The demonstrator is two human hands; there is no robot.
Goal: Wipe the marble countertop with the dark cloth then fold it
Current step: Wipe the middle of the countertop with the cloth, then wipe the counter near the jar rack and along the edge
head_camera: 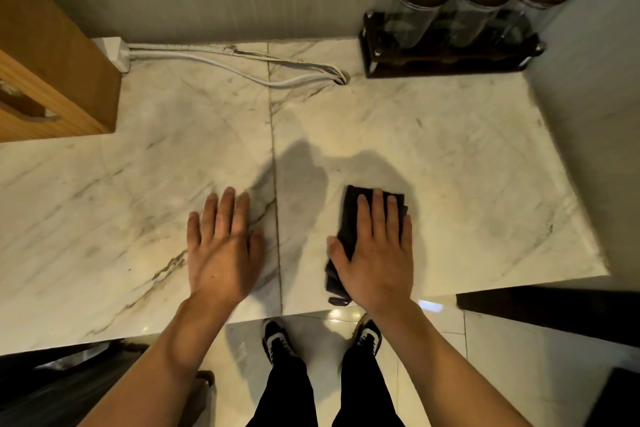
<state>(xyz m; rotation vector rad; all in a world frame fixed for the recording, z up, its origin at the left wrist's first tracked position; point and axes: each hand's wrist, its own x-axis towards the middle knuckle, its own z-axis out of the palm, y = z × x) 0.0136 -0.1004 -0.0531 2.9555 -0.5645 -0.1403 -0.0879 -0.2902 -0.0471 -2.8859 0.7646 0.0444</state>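
Note:
The dark cloth (349, 218) lies folded into a narrow stack on the marble countertop (467, 184), close to its front edge. My right hand (375, 253) presses flat on top of it, fingers spread, covering most of the cloth; its far end and near-left corner stick out. My left hand (223, 246) rests flat on the bare marble to the left of the cloth, just left of the seam between two slabs, holding nothing.
A wooden box (52, 73) stands at the back left. White cables (225, 62) run along the back wall from a plug block (116, 52). A dark rack with three lidded glass jars (467, 17) sits at the back right. The counter ends at a right edge.

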